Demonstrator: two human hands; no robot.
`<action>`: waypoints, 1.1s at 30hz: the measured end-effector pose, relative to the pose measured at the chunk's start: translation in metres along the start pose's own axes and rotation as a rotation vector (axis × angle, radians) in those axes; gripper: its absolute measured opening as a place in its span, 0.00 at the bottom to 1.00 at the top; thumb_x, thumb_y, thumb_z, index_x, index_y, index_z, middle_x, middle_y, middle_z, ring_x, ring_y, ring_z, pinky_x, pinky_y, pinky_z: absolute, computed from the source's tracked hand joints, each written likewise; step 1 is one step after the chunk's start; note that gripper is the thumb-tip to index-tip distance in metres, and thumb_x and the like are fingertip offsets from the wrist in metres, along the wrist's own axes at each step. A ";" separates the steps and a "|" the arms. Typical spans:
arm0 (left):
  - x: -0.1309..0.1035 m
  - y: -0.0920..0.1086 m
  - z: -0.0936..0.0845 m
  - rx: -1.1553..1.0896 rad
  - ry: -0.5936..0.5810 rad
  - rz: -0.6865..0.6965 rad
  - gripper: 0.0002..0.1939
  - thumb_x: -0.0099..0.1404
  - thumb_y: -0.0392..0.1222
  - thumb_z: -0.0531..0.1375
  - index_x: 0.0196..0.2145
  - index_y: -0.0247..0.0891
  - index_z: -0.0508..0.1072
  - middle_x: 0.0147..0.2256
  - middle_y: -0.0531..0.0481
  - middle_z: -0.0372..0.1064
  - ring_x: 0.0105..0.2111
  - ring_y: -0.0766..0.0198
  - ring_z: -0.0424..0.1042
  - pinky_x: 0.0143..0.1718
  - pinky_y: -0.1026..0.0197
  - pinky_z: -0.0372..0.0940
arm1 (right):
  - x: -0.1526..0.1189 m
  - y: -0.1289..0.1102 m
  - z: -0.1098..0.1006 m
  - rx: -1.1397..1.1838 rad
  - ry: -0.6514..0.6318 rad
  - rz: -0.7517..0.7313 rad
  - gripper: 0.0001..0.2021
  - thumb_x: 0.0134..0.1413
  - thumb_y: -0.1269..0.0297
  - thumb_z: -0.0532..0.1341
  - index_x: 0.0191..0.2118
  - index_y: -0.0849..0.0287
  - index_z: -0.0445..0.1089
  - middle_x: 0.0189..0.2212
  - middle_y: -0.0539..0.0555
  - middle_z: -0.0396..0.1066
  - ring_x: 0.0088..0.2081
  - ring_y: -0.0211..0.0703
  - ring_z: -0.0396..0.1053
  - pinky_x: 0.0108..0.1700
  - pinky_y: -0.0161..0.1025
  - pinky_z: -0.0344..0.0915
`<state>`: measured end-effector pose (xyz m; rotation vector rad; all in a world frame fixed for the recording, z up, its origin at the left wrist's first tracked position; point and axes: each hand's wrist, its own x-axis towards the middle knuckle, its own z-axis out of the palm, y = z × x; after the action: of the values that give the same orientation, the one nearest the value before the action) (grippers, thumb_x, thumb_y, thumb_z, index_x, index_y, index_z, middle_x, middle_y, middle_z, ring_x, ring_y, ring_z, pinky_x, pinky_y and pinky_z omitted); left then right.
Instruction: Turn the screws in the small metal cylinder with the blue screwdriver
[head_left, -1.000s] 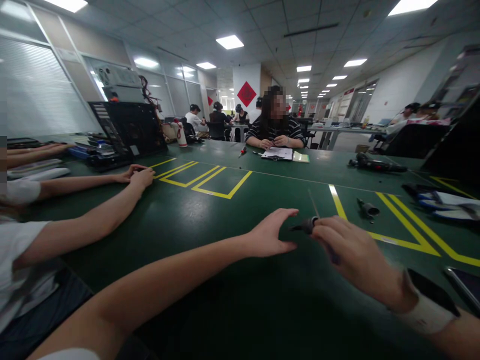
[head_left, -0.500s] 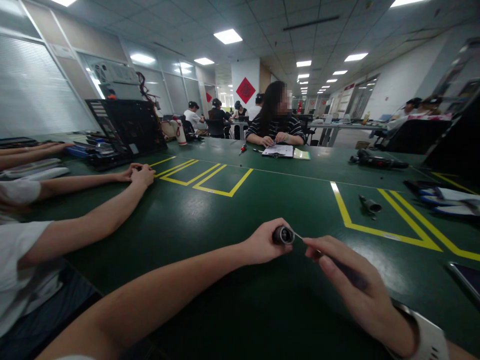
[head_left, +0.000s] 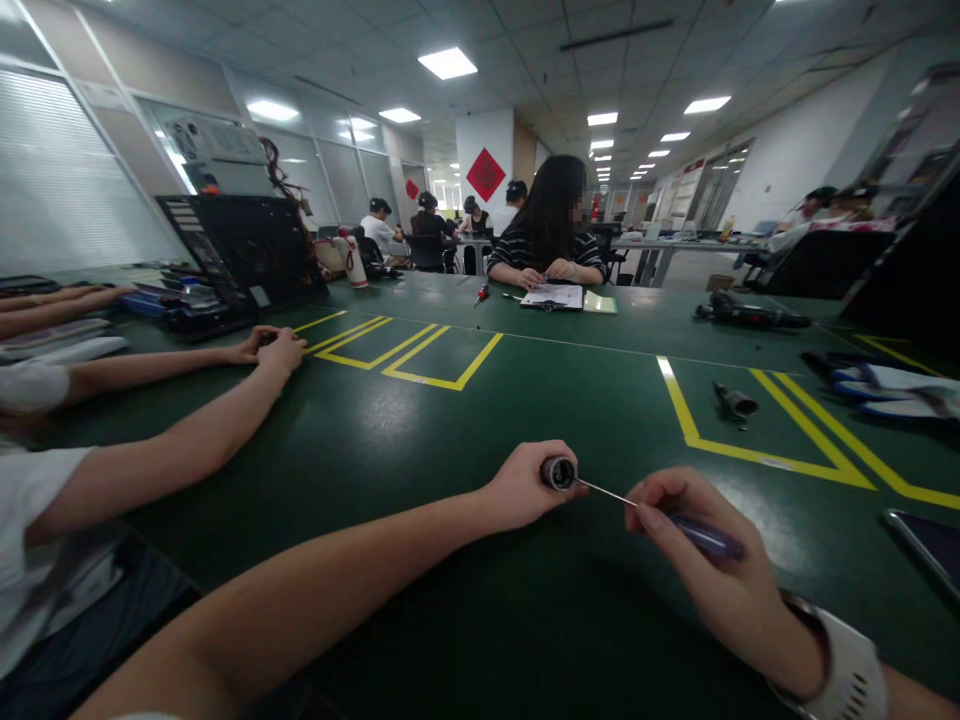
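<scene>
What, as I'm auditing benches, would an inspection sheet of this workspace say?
Surface: green tabletop with yellow tape outlines.
Job's things: hollow dark cylinder; purple-handled screwdriver, tip at the cylinder's rim, contact unclear.
Clutter: phone at right edge; small cylindrical part inside a tape outline.
Hands: left hand grips the cylinder; right hand holds the screwdriver.
Cables: wire bundle, back left.
Surroundings: co-worker in striped top opposite, clipboard in front.

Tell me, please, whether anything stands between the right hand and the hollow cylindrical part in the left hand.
Nothing visible does, apart from the screwdriver that the right hand itself holds; its shaft spans the gap toward the hollow cylindrical part in the left hand. Tip contact is unclear.
</scene>
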<state>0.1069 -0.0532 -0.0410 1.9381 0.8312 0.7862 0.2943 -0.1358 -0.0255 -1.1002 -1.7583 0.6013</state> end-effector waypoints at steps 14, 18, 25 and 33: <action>0.005 -0.005 -0.005 0.179 -0.070 0.025 0.08 0.55 0.40 0.62 0.27 0.34 0.65 0.25 0.57 0.61 0.26 0.71 0.62 0.28 0.68 0.57 | 0.004 -0.011 0.007 -0.214 -0.074 -0.159 0.04 0.56 0.66 0.54 0.31 0.57 0.64 0.25 0.51 0.68 0.26 0.38 0.67 0.27 0.36 0.64; 0.005 -0.003 -0.008 0.320 -0.084 0.067 0.08 0.55 0.40 0.62 0.26 0.35 0.66 0.24 0.57 0.62 0.26 0.70 0.63 0.29 0.67 0.57 | 0.008 -0.011 0.007 -0.197 -0.145 -0.118 0.05 0.55 0.66 0.54 0.31 0.57 0.65 0.26 0.52 0.68 0.27 0.40 0.67 0.29 0.38 0.63; 0.008 -0.008 -0.014 0.358 -0.130 0.104 0.08 0.56 0.41 0.62 0.28 0.34 0.67 0.26 0.56 0.63 0.28 0.69 0.64 0.30 0.66 0.57 | 0.022 0.001 0.004 0.274 -0.139 0.387 0.09 0.51 0.59 0.57 0.28 0.58 0.68 0.27 0.53 0.71 0.32 0.44 0.67 0.34 0.42 0.62; 0.008 -0.008 -0.012 0.132 -0.090 0.009 0.10 0.54 0.39 0.63 0.27 0.34 0.64 0.24 0.58 0.59 0.24 0.73 0.60 0.27 0.69 0.56 | 0.027 0.011 0.012 0.818 -0.063 0.606 0.06 0.48 0.63 0.60 0.27 0.60 0.66 0.27 0.53 0.72 0.28 0.39 0.65 0.33 0.38 0.62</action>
<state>0.1001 -0.0376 -0.0413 2.0795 0.8383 0.6586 0.2839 -0.1062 -0.0266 -0.9892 -1.0048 1.5656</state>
